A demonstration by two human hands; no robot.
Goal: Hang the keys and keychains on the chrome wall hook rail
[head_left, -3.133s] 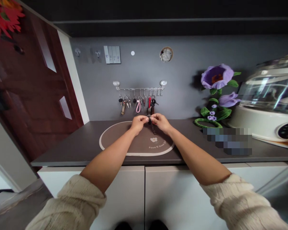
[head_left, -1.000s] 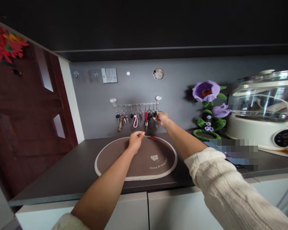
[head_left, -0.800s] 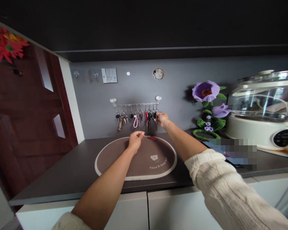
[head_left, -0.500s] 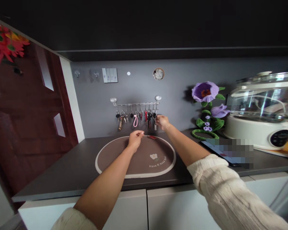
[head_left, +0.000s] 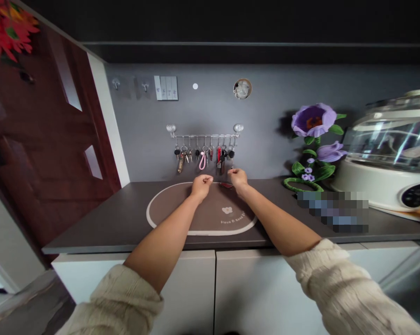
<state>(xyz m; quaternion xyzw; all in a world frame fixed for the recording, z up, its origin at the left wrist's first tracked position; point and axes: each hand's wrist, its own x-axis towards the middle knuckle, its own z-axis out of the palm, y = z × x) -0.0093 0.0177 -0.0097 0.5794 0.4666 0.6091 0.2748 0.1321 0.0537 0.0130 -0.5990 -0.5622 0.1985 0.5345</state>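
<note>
On the grey wall, a clear rail (head_left: 206, 136) with hooks carries several bunches of keys. The rightmost keys (head_left: 231, 154) have a dark round fob, and their lower end runs down to my right hand (head_left: 238, 177). Its fingers are pinched there, covering the tip. My left hand (head_left: 200, 187) is closed in a pinch above the brown oval mat (head_left: 175, 214), left of the right hand and below the rail; whatever it may hold is too small to make out. A small dark red item (head_left: 226, 185) lies at the mat's back edge between the hands, partly covered.
A purple knitted flower (head_left: 314, 122) and a white appliance with a clear top (head_left: 374, 184) stand on the right of the dark counter (head_left: 108, 214). A blurred-out flat device (head_left: 332, 211) lies before them. A dark cabinet (head_left: 210, 23) overhangs the counter.
My right hand has lowered from beside the rightmost keys to their lower end, covering the silver tag that hung there. The left hand stays pinched over the mat. The view has tilted downward.
</note>
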